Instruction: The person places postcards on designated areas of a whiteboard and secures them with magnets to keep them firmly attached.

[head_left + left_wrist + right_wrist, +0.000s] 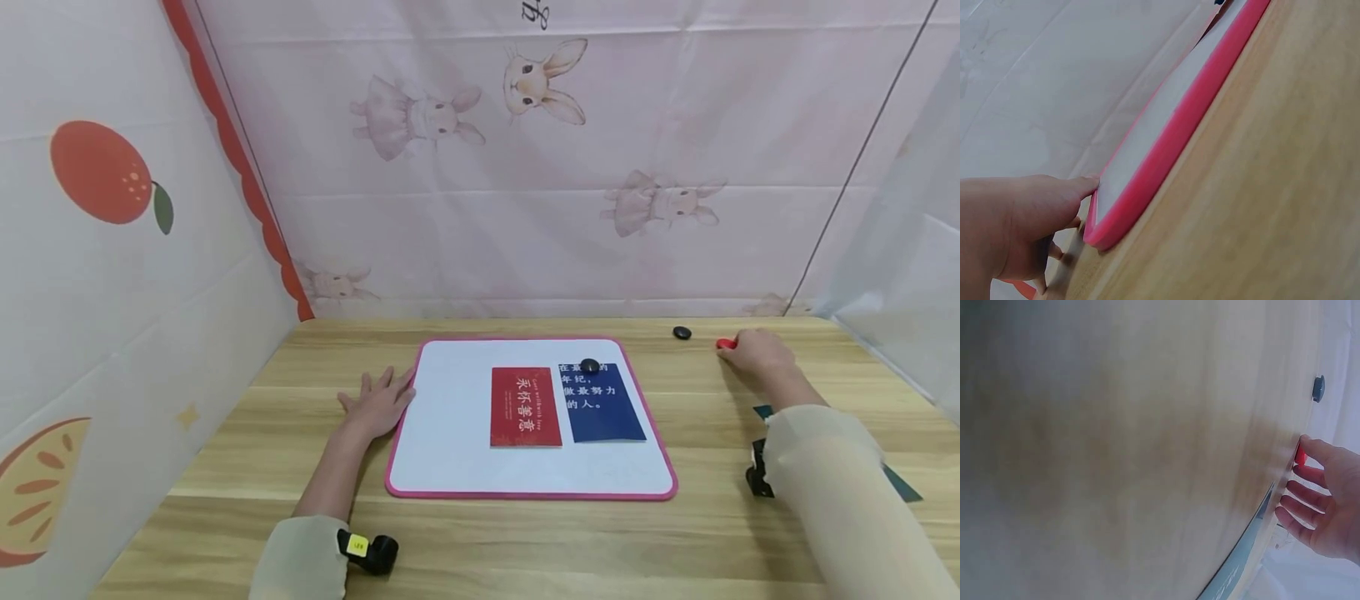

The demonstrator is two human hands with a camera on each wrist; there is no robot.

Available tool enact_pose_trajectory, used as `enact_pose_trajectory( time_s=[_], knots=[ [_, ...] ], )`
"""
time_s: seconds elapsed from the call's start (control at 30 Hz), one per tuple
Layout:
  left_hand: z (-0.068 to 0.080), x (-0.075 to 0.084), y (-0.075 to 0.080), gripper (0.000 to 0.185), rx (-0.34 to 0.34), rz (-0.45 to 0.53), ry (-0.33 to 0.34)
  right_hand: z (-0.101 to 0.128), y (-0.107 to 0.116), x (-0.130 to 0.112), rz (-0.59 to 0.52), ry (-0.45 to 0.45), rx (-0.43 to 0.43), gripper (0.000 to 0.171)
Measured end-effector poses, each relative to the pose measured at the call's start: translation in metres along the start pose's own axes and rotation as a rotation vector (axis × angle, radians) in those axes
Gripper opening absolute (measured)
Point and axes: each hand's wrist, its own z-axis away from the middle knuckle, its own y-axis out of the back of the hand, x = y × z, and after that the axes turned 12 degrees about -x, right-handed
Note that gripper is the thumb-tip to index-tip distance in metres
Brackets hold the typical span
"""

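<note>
A whiteboard [450, 417] with a pink frame lies flat on the wooden table. My left hand [377, 406] rests at its left edge, fingers spread, the thumb touching the frame in the left wrist view. On the board are a red card [525, 408] and, to its right, a blue card [603, 412] with white characters. A black round magnet [590, 366] sits on the blue card's upper part. At the far right of the table, my right hand [761, 354] pinches a red round magnet [1300, 454] between thumb and index finger, close to the tabletop.
Another black magnet [682, 332] lies near the table's back edge, left of the right hand. A dark green card [900, 483] lies partly hidden under the right forearm. Fabric with rabbit pictures [480, 208] hangs behind the table, and more fabric hangs at both sides.
</note>
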Motion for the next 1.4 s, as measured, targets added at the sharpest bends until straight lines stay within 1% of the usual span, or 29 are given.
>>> enact_pose_trajectory(
  time_s=[0.2, 0.43, 0.63, 0.9, 1.13, 1.3, 1.4],
  knots=[
    [-0.001, -0.001, 0.0, 0.052, 0.002, -0.001, 0.001, 0.0, 0.001, -0.003, 0.004, -0.015, -0.001, 0.048],
    [-0.001, -0.001, -0.001, 0.052, 0.003, 0.0, 0.002, -0.001, 0.004, -0.004, 0.026, -0.012, -0.01, 0.042],
    [-0.001, -0.001, -0.001, 0.052, 0.005, -0.001, 0.004, 0.0, 0.007, -0.001, 0.016, -0.009, -0.017, 0.038],
    [-0.001, -0.001, -0.002, 0.052, -0.003, 0.008, 0.007, 0.005, 0.006, 0.0, -0.026, 0.007, -0.022, 0.048],
    [-0.001, 0.0, -0.001, 0.053, -0.01, -0.002, 0.019, 0.011, 0.008, -0.002, 0.032, 0.06, 0.046, 0.053],
    [-0.001, -0.001, -0.001, 0.053, -0.001, -0.01, 0.011, 0.013, 0.015, -0.004, 0.078, 0.107, 0.087, 0.046],
    [-0.001, -0.001, -0.001, 0.053, -0.003, -0.012, 0.007, 0.013, 0.017, -0.004, 0.104, 0.117, 0.101, 0.043]
  ],
)
